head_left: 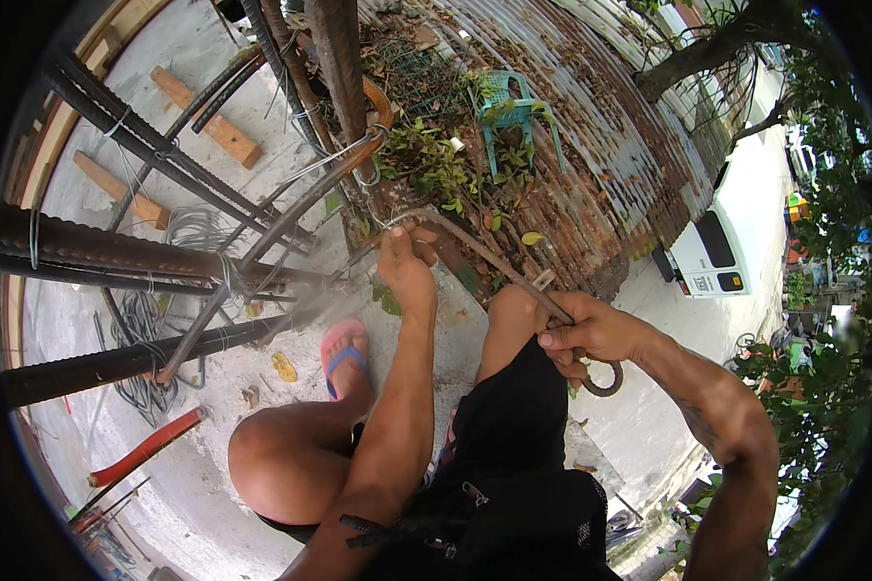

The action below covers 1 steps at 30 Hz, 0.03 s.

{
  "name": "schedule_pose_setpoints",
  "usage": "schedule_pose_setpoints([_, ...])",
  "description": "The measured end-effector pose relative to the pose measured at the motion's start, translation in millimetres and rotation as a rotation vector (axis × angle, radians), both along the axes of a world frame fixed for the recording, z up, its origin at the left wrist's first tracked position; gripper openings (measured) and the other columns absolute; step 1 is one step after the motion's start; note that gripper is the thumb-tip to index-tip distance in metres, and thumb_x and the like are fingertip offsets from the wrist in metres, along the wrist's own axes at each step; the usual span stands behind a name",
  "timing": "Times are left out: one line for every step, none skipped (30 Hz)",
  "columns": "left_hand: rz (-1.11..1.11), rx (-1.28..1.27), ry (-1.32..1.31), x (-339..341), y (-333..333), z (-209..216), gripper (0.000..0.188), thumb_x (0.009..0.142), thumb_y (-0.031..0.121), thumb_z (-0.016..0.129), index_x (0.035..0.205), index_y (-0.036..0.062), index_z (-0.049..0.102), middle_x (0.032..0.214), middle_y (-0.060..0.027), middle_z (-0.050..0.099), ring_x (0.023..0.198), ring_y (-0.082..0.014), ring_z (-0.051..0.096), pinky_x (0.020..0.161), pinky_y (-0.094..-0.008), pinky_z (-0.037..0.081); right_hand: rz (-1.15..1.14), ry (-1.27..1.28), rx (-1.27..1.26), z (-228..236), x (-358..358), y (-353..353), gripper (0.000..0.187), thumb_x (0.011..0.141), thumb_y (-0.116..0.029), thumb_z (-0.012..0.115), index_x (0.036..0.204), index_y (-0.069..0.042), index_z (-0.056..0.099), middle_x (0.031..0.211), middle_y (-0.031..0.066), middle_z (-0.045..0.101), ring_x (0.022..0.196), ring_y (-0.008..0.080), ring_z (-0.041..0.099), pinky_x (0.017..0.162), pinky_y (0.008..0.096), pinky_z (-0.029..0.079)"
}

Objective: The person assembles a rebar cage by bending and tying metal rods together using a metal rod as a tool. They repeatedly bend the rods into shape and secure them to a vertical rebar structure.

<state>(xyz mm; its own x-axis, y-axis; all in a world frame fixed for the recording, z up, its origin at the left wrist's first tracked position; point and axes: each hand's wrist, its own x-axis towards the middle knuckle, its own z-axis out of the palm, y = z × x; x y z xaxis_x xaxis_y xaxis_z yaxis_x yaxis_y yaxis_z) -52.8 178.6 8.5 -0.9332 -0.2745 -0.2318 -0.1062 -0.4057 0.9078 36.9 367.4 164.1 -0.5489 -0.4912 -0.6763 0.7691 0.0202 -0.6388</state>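
Observation:
My right hand (591, 334) is closed round a brown steel bar (499, 263) near its hooked end, which curls out below the fingers. From there the bar slants up and left to the foot of an upright rusty post (339, 68). At that far end my left hand (407, 266) is pinched closed beside a thin tie wire (386, 222), which shows at the fingertips. Just left of it, a bent rebar tie (305, 184) crosses thick rebar rods (126, 247), bound with wire. What lies inside the left fingers is partly hidden.
Coils of wire (150, 334) lie on the concrete among the rods. Wood blocks (208, 116) and a red pipe (148, 447) are at left. A rusty corrugated roof (591, 126) bears leaves and a turquoise plastic chair (510, 108). A white van (715, 247) stands far right.

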Motion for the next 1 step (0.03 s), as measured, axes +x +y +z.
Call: schedule_pose_setpoints([0.004,0.054,-0.033,-0.7,0.7,-2.9,0.028,0.099,0.024,0.041,0.096,-0.0001,0.056,0.070,-0.0092,0.061,0.052,-0.0107,0.046,0.049,-0.0247,0.036,0.041,0.028,0.006,-4.8,-1.7,1.8,0.018,0.090,-0.013,0.058,0.089,-0.003,0.043,0.062,0.0110,0.052,0.048,0.0239,0.058,0.041,0.0362,0.048])
